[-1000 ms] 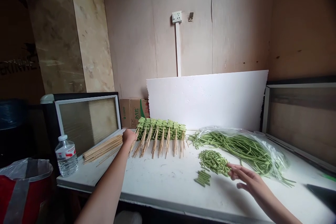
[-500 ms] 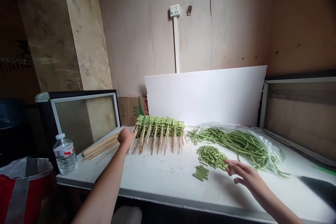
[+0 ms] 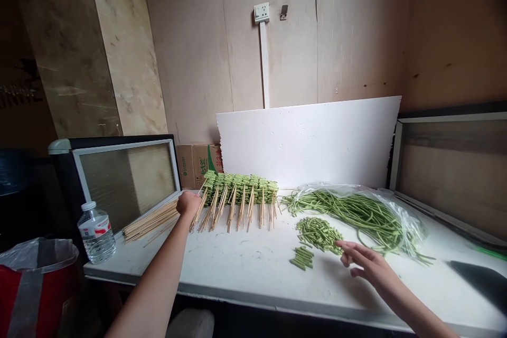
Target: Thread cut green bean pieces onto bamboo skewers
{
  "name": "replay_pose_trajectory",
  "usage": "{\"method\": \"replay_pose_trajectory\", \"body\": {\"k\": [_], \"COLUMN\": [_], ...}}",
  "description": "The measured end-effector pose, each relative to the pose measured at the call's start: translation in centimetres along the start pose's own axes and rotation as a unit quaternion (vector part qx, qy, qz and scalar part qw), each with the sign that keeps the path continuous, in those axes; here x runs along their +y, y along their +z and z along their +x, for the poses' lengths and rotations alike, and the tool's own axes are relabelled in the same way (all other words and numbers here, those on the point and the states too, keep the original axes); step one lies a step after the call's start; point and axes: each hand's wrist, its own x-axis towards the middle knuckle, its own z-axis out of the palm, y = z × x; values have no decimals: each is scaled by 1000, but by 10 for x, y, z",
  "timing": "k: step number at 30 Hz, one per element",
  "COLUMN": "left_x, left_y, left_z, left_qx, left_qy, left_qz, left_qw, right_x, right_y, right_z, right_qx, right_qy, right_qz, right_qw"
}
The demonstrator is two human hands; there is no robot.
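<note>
Many long beans (image 3: 356,216) in plastic bag (image 3: 407,224), right hand (image 3: 366,264) near cut pieces (image 3: 319,233)

Beige panelled wall (image 3: 348,26), white socket (image 3: 261,11), perhaps marble pillar (image 3: 122,47).

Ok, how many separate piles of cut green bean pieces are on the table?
2: a big pile at the right hand's fingertips, a small pile just in front.

White bench (image 3: 253,274) in front of me, bare skewers (image 3: 149,221) at its left end beside a water bottle (image 3: 94,232), loaded skewers (image 3: 237,198) at the back, cut bean pieces (image 3: 319,233) mid-bench, long beans (image 3: 364,216) in plastic on my right.
</note>
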Motion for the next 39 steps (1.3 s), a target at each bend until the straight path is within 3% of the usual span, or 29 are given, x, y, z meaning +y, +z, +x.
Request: {"method": "replay_pose_trajectory", "body": {"k": [11,24,39], "left_x": [26,36,24], "left_y": [19,29,36], "left_z": [-3,-15,-19], "left_qx": [-25,-56,-83], "left_qy": [12,47,86], "left_qz": [22,72,131], "left_qw": [999,995,984], "right_x": [7,0,2], "right_y": [1,4,8], "right_z": [-2,-8,-8], "right_qx": [-24,-21,-23], "right_qy": [-8,9,10], "right_qz": [-13,-4,-27], "right_qw": [1000,1000,999]}}
